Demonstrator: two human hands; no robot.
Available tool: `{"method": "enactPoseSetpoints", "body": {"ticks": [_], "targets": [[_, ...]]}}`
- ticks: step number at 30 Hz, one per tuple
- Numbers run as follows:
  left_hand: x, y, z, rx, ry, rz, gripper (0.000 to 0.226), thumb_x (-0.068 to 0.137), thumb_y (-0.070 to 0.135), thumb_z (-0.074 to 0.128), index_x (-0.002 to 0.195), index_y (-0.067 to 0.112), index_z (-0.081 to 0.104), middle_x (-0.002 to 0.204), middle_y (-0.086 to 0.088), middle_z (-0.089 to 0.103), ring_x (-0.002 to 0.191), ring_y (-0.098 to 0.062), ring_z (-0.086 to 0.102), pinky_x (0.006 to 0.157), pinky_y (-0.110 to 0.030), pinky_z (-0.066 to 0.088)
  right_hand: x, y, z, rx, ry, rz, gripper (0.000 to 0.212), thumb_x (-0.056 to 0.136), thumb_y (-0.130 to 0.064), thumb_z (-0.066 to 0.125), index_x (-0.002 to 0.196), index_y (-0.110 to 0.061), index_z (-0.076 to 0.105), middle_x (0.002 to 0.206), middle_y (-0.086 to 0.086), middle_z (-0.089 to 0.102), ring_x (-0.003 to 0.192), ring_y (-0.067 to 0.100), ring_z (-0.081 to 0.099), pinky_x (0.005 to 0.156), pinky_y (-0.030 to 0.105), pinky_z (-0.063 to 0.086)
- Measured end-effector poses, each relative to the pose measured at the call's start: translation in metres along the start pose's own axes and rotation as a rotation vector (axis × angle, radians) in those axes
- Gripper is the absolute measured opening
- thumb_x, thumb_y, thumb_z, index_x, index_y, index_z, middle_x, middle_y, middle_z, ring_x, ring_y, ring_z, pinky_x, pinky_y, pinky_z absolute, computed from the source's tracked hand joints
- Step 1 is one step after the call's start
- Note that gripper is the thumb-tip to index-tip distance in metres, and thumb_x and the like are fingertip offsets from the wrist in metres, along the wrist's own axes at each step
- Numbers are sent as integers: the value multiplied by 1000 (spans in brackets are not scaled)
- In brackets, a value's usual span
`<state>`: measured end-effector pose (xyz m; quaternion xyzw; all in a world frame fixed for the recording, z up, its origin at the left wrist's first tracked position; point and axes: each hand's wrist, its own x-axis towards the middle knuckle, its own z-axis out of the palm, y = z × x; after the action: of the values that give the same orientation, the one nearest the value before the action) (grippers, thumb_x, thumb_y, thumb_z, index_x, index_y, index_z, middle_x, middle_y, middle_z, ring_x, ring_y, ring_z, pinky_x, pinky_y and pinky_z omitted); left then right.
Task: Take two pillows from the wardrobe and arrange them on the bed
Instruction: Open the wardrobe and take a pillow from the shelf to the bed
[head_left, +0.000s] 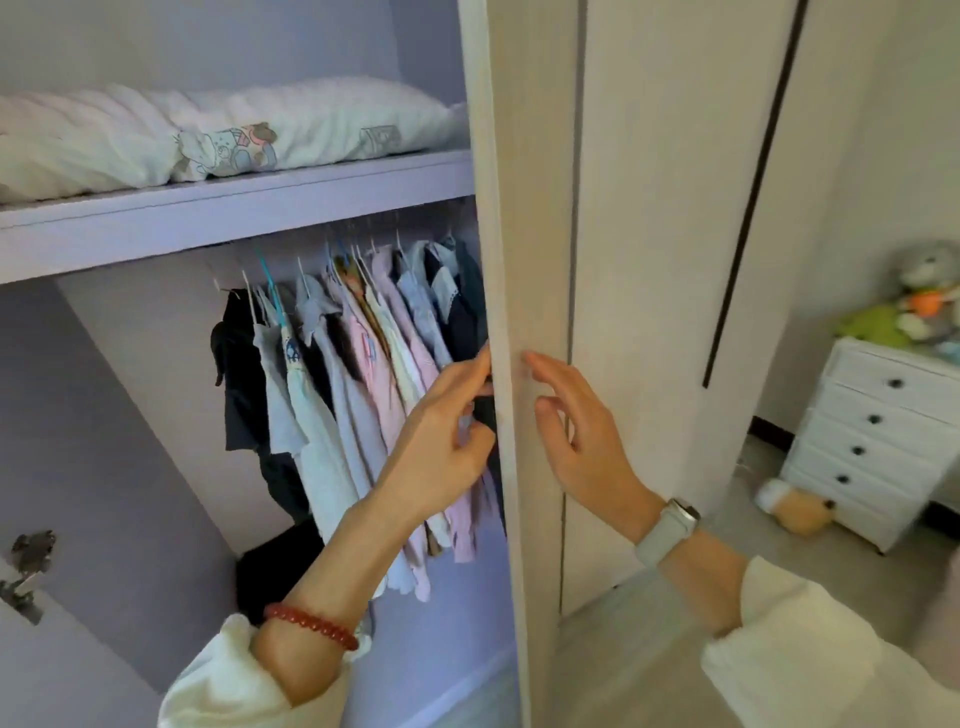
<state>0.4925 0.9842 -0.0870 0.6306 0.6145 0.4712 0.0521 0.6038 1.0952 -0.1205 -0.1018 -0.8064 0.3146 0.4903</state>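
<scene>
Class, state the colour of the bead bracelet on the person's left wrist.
Red: the bead bracelet shows best in the head view.

Wardrobe door (530, 208) at fingertips of both hands: pale wood-grain laminate, matt, smooth. Shelf (234, 208) above fingers: lilac painted board, matt. Pillows (311, 124) on it: white quilted cloth, soft, puckered, printed cartoon patch. Clothes (363, 364) just left of left fingers: thin woven cloth, matt; hangers (270, 291) plastic. Hinge (26, 566) far lower left: dull metal. Bracelet (311, 623): glossy red beads. Watch strap (667, 535): smooth pale rubbery band. Drawers (872, 441) far right of right fingers: white painted wood, dark knobs.
</scene>
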Motion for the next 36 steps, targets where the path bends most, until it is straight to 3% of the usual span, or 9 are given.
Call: {"method": "enactPoseSetpoints", "body": {"ticks": [3, 5, 11, 15, 20, 24, 29, 33, 36], "targets": [[11, 10, 31, 8, -116, 97, 70, 77, 4, 38, 138, 36, 21, 136, 14, 31, 110, 15, 40, 90, -3, 33, -15, -1, -36, 15, 60, 41, 42, 91, -28, 33, 131, -17, 38, 131, 0, 48, 119, 10, 49, 98, 17, 41], [25, 17, 55, 16, -180, 130, 75, 81, 4, 42, 138, 44, 16, 148, 10, 19, 113, 0, 42, 87, -7, 38, -22, 3, -62, -10, 94, 79, 38, 93, -24, 35, 131, -27, 35, 129, -11, 47, 117, 2, 48, 96, 12, 40], [90, 43, 139, 38, -281, 244, 81, 87, 0, 42, 126, 60, 7, 148, 19, 3, 133, 2, 8, 91, 7, 12, -25, 30, -139, -313, 407, 179, 38, 89, -15, 38, 125, -12, 48, 100, -3, 55, 89, 8, 52, 79, 29, 50], [134, 55, 184, 85, -318, 229, 69, 88, 3, 43, 141, 36, 16, 155, 10, 4, 140, -9, 10, 103, -16, 18, -11, 49, -184, -367, 501, 291, 40, 88, -2, 35, 126, -6, 45, 105, 9, 61, 92, 22, 56, 82, 35, 47], [169, 62, 207, 152, -333, 227, 62, 88, 6, 44, 142, 26, 22, 156, 4, 7, 142, -14, 6, 110, -26, 14, 10, 62, -208, -416, 516, 486, 47, 88, 0, 36, 134, -3, 33, 129, 19, 51, 118, 32, 49, 96, 33, 40], [184, 56, 179, 166, -167, 232, 54, 89, 8, 46, 138, 23, 32, 152, -2, 19, 139, -17, 18, 109, -30, 20, 23, 49, -195, -642, 546, 201, 58, 84, 2, 41, 139, -4, 25, 149, 23, 23, 140, 36, 20, 115, 39, 16], [199, 24, 93, 307, 22, 192, 43, 88, 5, 48, 130, 14, 44, 144, -10, 33, 132, -25, 30, 104, -28, 21, 61, 42, -162, -800, 598, 95, 60, 75, 0, 48, 133, -9, 39, 147, 24, 28, 134, 57, 2, 109, 64, 8], [199, -10, 5, 454, 181, 115, 40, 84, 1, 51, 124, 8, 51, 137, -17, 40, 126, -34, 38, 105, -44, 32, 93, 44, -122, -808, 510, -53, 62, 75, 3, 42, 135, -9, 34, 147, 24, 26, 139, 35, 8, 111, 64, 6], [194, -35, -61, 606, 235, 67, 39, 84, 2, 52, 124, 7, 51, 136, -19, 42, 126, -37, 36, 102, -49, 33, 135, 35, -64, -679, 391, -103, 60, 75, 2, 42, 134, -8, 38, 146, 20, 33, 139, 38, 17, 112, 60, 9]]}}
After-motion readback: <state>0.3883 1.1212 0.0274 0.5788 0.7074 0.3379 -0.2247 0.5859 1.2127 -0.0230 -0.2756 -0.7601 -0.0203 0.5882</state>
